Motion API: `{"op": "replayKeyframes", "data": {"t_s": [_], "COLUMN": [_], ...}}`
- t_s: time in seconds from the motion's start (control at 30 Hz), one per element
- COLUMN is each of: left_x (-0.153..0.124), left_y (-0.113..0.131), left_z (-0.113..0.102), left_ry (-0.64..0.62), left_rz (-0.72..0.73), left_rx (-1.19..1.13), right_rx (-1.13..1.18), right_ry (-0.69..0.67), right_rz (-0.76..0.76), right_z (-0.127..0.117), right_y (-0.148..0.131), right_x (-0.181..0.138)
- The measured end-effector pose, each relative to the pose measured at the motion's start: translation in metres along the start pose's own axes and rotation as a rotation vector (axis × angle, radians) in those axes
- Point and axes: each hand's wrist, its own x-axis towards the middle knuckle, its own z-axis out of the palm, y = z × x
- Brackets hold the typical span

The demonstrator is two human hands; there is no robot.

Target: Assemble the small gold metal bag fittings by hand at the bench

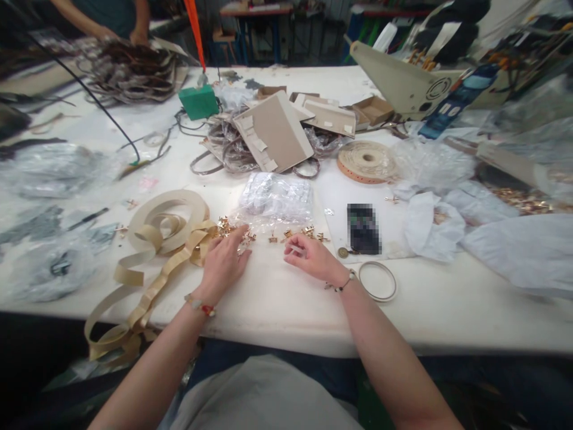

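My left hand lies over the table with its fingers stretched and apart, at a cluster of small gold metal fittings. Its fingertips partly hide some of them; whether it touches them I cannot tell. In my right hand the fingers are curled and pinch a small white strip. Just beyond the right fingers lie more gold fittings. A clear plastic bag with whitish contents sits behind both hands. Tan ribbon trails in loops from a roll left of my left hand.
Right of my right hand are a tape ring and a blurred-out dark object. Behind are a strap roll, cardboard pieces, a green box, a blue bottle and a machine. Another person's hands rest at dark strips, upper left.
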Motion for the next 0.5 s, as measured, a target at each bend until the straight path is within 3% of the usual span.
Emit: {"op": "replayKeyframes", "data": {"t_s": [0.23, 0.37, 0.5], "left_x": [0.021, 0.005, -0.005], "left_y": [0.018, 0.030, 0.052], "left_z": [0.010, 0.008, 0.013], "left_ry": [-0.010, 0.075, 0.023], "left_rz": [-0.041, 0.068, 0.242], "left_rx": [-0.016, -0.105, -0.157], "right_rx": [-0.001, 0.024, 0.143], "right_ry": [0.000, 0.011, 0.014], "right_rz": [-0.002, 0.015, 0.023], "right_z": [-0.001, -0.002, -0.001], "right_y": [-0.001, -0.006, -0.005], "right_x": [-0.001, -0.003, -0.002]}}
